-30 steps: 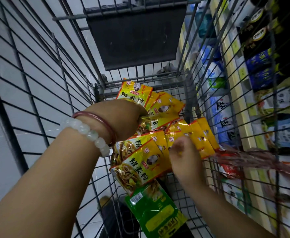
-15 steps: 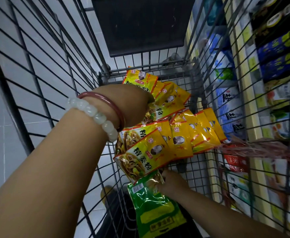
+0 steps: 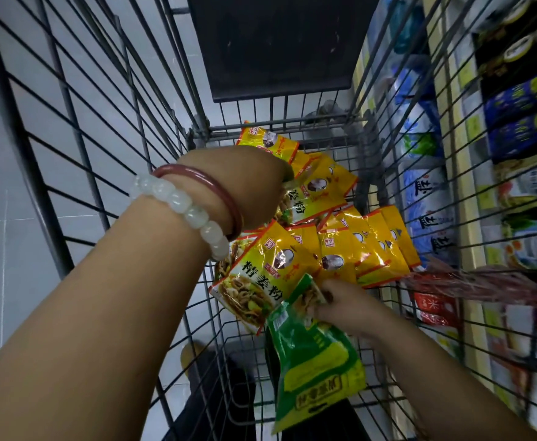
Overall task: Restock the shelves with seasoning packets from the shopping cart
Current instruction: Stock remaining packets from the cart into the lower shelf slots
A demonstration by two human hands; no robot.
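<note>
Inside the wire shopping cart [image 3: 108,148], my left hand [image 3: 248,186], with two bracelets at the wrist, grips a fanned bunch of yellow seasoning packets [image 3: 292,259]. Its fingers are hidden behind the packets. Lower down, my right hand [image 3: 340,305] pinches the top edge of a green seasoning packet [image 3: 315,364], which hangs down over the cart's floor. More yellow packets [image 3: 381,243] spread to the right within the same bunch.
Store shelves [image 3: 470,249] run along the right of the cart, stocked with blue, white and dark packages [image 3: 426,198]. A black flap [image 3: 280,43] forms the cart's far end. A red mesh bag [image 3: 483,281] lies against the right wall. Grey floor tiles show at left.
My right hand went from the yellow packets down to the green packet, took hold of its top and lifted it. My left hand kept its bunch of yellow packets.
</note>
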